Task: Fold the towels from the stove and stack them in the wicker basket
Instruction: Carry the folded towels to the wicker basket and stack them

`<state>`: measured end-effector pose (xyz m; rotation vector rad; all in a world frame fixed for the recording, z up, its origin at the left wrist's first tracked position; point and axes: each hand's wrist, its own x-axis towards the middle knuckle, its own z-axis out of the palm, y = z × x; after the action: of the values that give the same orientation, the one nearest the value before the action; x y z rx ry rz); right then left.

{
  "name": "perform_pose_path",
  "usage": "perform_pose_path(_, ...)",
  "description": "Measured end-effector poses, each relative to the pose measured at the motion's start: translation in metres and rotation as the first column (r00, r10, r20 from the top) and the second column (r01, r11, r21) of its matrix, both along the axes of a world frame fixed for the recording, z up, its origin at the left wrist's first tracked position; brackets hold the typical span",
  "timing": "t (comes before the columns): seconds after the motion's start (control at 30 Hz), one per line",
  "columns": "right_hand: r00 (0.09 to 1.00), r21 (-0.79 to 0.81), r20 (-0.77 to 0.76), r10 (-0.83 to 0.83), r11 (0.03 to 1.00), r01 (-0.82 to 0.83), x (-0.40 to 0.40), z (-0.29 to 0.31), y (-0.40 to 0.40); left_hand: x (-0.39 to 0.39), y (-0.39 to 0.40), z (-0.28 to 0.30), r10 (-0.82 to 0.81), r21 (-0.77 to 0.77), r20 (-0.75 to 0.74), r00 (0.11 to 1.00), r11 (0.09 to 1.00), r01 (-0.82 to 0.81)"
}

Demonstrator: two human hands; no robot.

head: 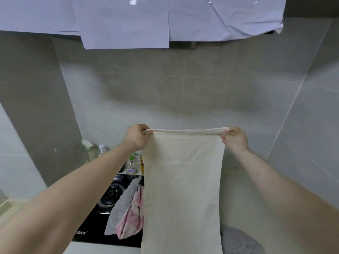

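Note:
I hold a long cream towel up in front of the tiled wall, and it hangs straight down past the bottom of the view. My left hand pinches its top left corner and my right hand pinches its top right corner, with the top edge pulled taut between them. Below on the black stove lie a grey towel and a pink-and-white towel, bunched together. A dark grey towel shows at the bottom right. The wicker basket is not in view.
Several bottles stand at the back of the counter behind the stove burner. A range hood covered with white sheets hangs overhead. Grey tiled walls close in the back and both sides.

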<state>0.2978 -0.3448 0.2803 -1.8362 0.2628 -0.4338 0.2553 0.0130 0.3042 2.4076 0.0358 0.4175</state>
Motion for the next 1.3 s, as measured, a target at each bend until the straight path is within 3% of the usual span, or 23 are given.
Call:
perform_pose_path(0.3, 0.995, 0.027, -0.034, 0.096, 0.995, -0.095, 0.051, -0.029, -0.008, 0.033, 0.0, -0.023, 0.057, -0.011, 0.013, 0.998, 0.998, -0.057)
perform_pose_path(0.63, 0.987, 0.094, 0.032, 0.158, 0.983, -0.16, 0.001, -0.056, -0.006, 0.0, 0.012, -0.052, -0.02, 0.013, 0.047, 0.999, 1.0, 0.019)
perform_pose_path(0.77, 0.986, 0.032, 0.055, 0.16, 0.986, -0.162, -0.041, -0.067, -0.009, -0.037, 0.016, -0.066, -0.072, 0.009, 0.057, 0.996, 0.997, 0.071)
perform_pose_path(0.93, 0.974, -0.168, 0.006, 0.228, 0.96, -0.224, -0.089, -0.1, -0.024, -0.091, 0.023, -0.093, -0.169, 0.059, 0.063, 0.984, 0.985, 0.165)
perform_pose_path(1.23, 0.939, -0.401, -0.26, 0.224, 0.86, -0.316, -0.172, -0.183, -0.042, -0.17, 0.02, -0.178, -0.308, 0.118, -0.031, 0.951, 0.944, 0.309)
perform_pose_path(1.3, 0.93, -0.424, -0.294, 0.22, 0.842, -0.333, -0.187, -0.201, -0.043, -0.183, 0.017, -0.199, -0.337, 0.065, -0.072, 0.939, 0.938, 0.341)
